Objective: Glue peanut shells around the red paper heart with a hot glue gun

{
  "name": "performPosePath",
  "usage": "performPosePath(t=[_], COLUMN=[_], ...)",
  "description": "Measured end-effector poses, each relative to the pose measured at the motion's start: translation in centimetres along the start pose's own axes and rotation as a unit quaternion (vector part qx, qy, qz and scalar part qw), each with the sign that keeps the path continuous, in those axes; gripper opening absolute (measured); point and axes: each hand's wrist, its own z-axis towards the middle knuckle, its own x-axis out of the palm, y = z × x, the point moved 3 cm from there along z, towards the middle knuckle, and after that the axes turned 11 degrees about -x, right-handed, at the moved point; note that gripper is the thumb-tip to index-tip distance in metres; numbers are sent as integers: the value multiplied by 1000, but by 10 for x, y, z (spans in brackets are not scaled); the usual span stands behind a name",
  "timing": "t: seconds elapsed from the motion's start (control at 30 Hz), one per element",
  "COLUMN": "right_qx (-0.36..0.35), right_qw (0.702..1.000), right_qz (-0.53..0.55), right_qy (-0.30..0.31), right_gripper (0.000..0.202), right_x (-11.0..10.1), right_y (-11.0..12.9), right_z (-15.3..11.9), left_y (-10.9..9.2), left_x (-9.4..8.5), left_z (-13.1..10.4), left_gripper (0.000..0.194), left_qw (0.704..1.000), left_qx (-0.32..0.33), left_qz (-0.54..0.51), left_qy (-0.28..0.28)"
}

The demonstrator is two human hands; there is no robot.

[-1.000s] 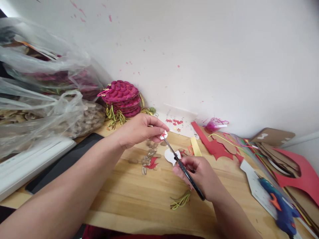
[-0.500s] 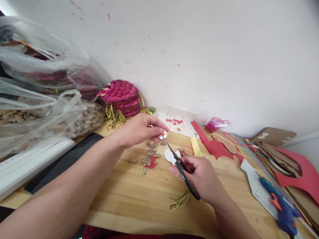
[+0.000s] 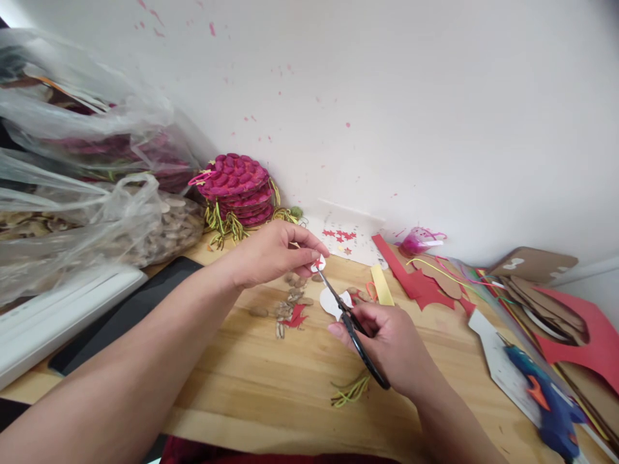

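Between the thumb and fingers of my left hand (image 3: 283,254) is a small white paper piece with a red star (image 3: 319,263) on it. My right hand (image 3: 382,345) grips black-handled scissors (image 3: 355,338), whose blade tips meet the lower edge of that piece. Below the blades lies a white paper cutout (image 3: 329,301) on the wooden table (image 3: 251,386). Red paper scraps (image 3: 296,316) and several pistachio-like shells (image 3: 285,309) are spread to the left of the scissors. A bundle of green-yellow yarn (image 3: 352,390) rests nearer to me.
Behind my left hand stands a stack of magenta discs (image 3: 236,187). Small red stars (image 3: 340,236) lie on a white sheet at the wall. A blue glue gun (image 3: 544,396) and red card (image 3: 587,322) are at right; plastic bags (image 3: 97,206) and a dark tablet-like slab (image 3: 130,309) at left.
Both hands hold nearly the same pose. The paper piece with the star has turned or shifted very slightly at the scissor tips, and the whole view has drifted a little.
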Motion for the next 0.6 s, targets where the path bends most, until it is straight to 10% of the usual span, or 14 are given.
performPosePath(t=[0.6], right_qx=[24], right_qw=[1000], right_qz=[4], right_qy=[-9], right_gripper=[45], right_x=[3], right_y=[-1], right_z=[2], left_y=[3], left_x=[-1], left_z=[1], left_gripper=[18], left_qw=[1000], left_qx=[1], left_qz=[6], left_qy=[0])
